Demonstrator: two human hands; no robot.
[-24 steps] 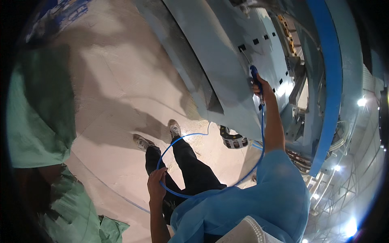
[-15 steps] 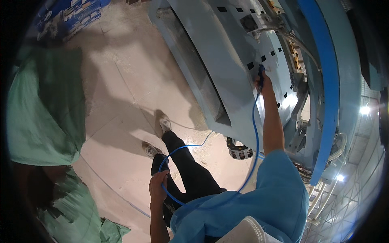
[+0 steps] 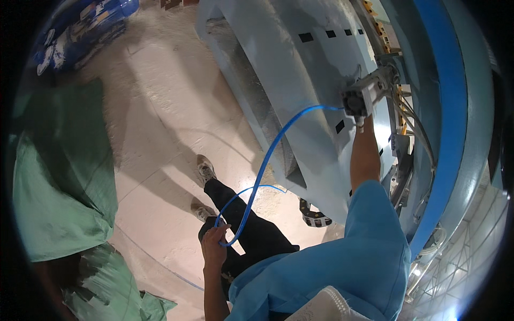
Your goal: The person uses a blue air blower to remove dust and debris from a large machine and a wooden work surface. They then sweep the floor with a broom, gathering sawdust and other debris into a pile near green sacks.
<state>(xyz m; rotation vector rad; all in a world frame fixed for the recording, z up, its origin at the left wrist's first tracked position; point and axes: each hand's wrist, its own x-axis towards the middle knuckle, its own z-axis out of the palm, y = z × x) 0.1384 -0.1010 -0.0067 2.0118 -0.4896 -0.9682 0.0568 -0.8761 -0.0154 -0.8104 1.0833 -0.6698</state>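
From here, the left hand [image 3: 214,246] has its fingers curled closed round the blue hose [image 3: 262,170], which arcs up rightward from them — probably to manage slack. The right hand hides behind the grey machine head [image 3: 357,100] — I can't tell its grip

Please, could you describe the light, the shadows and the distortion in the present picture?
In the head view, dark shadows lie across the pale floor; in the same view, glare whitens the grey machine beside the right forearm, the fisheye lens bends the blue beam and darkens the corners, while the left hand holding the blue hose looks fairly clear.
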